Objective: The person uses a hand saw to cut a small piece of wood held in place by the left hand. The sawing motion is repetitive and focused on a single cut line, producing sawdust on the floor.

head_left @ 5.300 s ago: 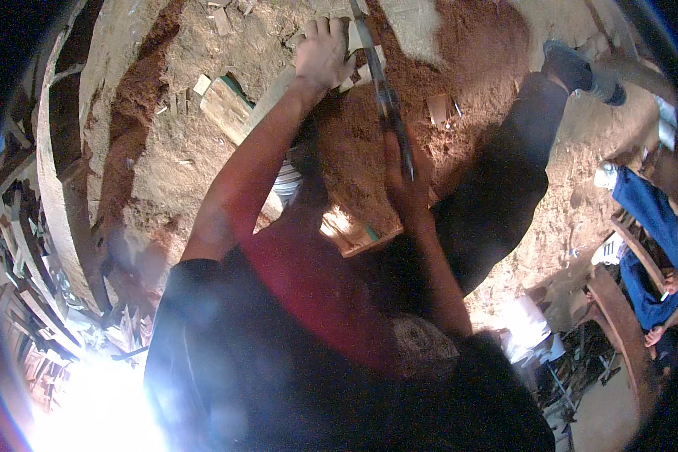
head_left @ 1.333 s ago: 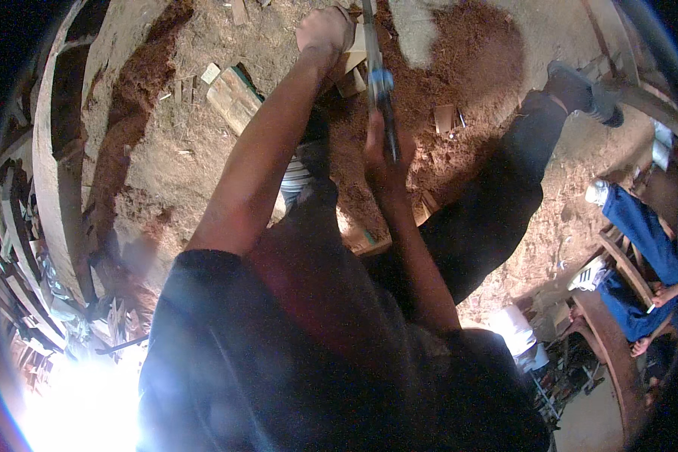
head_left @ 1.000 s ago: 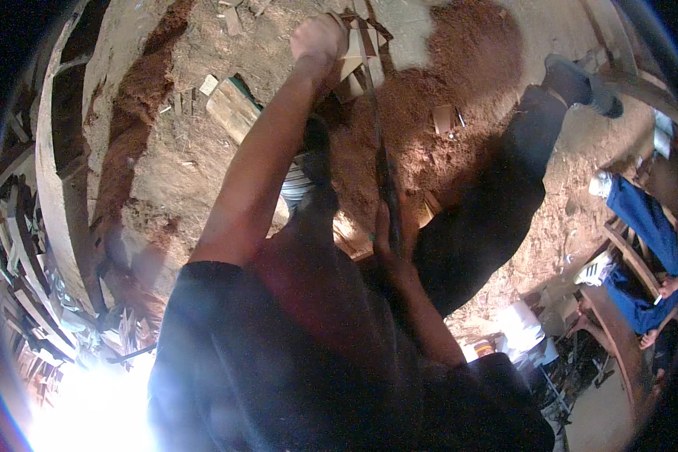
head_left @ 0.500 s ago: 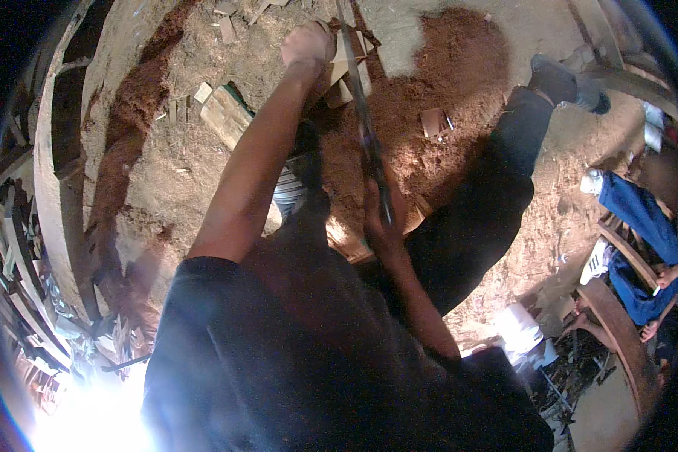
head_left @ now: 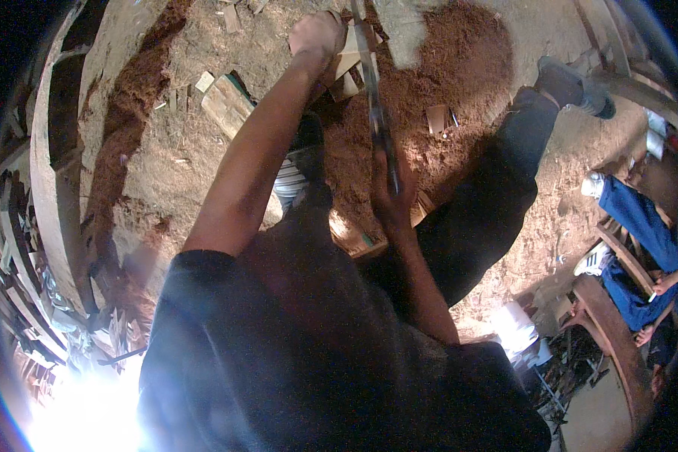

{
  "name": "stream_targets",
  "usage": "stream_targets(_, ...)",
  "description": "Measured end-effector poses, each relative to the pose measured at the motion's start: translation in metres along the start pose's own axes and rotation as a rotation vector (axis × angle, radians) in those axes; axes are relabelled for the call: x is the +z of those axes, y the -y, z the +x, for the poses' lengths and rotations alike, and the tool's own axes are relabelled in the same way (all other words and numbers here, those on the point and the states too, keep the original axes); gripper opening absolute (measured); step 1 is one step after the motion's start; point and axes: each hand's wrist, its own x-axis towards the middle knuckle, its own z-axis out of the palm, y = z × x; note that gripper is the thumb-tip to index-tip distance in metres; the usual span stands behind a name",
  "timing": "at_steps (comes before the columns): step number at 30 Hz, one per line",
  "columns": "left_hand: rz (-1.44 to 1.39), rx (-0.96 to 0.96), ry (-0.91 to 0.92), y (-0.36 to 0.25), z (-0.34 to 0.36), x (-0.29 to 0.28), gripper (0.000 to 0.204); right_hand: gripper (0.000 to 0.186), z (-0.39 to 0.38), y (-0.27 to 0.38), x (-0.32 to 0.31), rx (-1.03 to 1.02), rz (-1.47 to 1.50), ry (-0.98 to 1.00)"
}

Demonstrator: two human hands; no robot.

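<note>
My right hand is closed round the near end of a long, thin dark handsaw, seen nearly edge-on and blurred. Its blade runs away from me and out past the top of the picture. Farther off and to the left, my left hand makes a fist at the end of a wooden piece, left of the blade. The fingers are mostly turned away, and their exact grip is hidden. A short wood block lies on the ground left of my left forearm.
Reddish sawdust covers much of the ground. My foot in striped footwear is under my left forearm; my other foot is far right. A long timber lines the left. Another person in blue trousers sits right, near a curved wooden piece.
My right hand and the saw have moved away from me and a little to the right. My left hand has shifted slightly right and farther off, still closed.
</note>
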Motion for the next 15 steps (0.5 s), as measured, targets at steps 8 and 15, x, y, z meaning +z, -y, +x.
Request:
stream_targets(8, -0.019, -0.018, 0.023, 0.001, 0.009, 0.008, 0.043, 0.044, -0.061, 0.017, -0.022, -0.043, 0.047, -0.006)
stream_targets(15, 0.024, -0.04, -0.029, 0.012, 0.011, 0.015, 0.045, 0.032, 0.033, 0.052, -0.004, 0.068, 0.191, 0.051)
